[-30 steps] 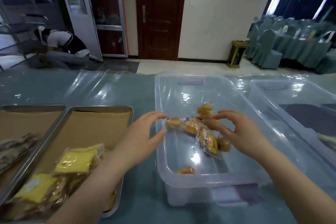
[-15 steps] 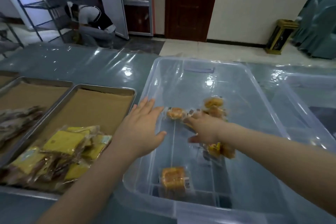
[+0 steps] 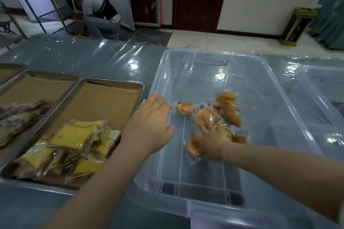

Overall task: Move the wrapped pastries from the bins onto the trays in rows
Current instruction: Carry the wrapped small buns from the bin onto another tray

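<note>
Table (image 3: 96, 57): trays toward its left, bins toward its right.
Bin (image 3: 275, 87): reaches the table's near edge, just right of the trays.
Second bin (image 3: 323, 87): just right of the first.
Wrapped pastries (image 3: 229, 112): clustered mid-floor in the bin.
Tray (image 3: 113, 82): wrapped cakes (image 3: 74, 143) at its near end.
Left tray (image 3: 42, 74): alongside the tray's left.
Left hand (image 3: 150, 128): over the bin's left rim.
Right hand (image 3: 211, 142): in the bin, on the pastries.

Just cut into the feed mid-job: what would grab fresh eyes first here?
The clear bin in the centre, with a cluster of orange wrapped buns and the right hand spread over them, blurred. The left hand hovers open at the bin's left rim, and beside it a metal tray holds yellow wrapped cakes in a heap, not rows.
</note>
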Available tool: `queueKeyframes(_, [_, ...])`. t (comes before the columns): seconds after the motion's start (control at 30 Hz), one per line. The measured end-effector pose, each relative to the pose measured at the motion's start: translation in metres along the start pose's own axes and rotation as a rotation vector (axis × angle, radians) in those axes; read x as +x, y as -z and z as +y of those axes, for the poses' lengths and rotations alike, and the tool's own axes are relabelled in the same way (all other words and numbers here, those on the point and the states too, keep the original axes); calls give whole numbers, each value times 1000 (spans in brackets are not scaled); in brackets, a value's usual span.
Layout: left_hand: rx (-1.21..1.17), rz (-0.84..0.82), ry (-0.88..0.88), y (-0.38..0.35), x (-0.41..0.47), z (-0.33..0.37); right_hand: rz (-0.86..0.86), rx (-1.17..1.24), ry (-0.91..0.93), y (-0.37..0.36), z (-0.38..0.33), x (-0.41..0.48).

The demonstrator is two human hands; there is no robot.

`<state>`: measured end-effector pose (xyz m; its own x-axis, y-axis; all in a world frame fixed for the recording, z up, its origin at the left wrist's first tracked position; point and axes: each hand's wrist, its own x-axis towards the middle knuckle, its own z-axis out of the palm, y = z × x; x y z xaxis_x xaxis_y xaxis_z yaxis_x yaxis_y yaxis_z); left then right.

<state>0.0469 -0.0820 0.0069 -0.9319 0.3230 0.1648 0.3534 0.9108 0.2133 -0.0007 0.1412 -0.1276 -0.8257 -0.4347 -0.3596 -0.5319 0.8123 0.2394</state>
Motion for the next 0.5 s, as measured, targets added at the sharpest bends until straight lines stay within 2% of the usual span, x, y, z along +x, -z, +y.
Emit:
queueKeyframes(0.07, [4,9,-3,0,-1,0,-103,177,-246,-2,22,6])
queueKeyframes(0.13, [4,14,-5,0,-1,0,-182,356,-357,-7,34,6])
queueKeyframes(0.23, [-2,25,-7,1,-2,1,-230,363,-272,-16,29,4])
queueKeyframes(0.4, [-3,34,-10,1,-1,1,-119,411,-71,-7,8,1])
queueKeyframes(0.5, [6,28,-4,1,-1,1,-102,347,39,3,-4,-1])
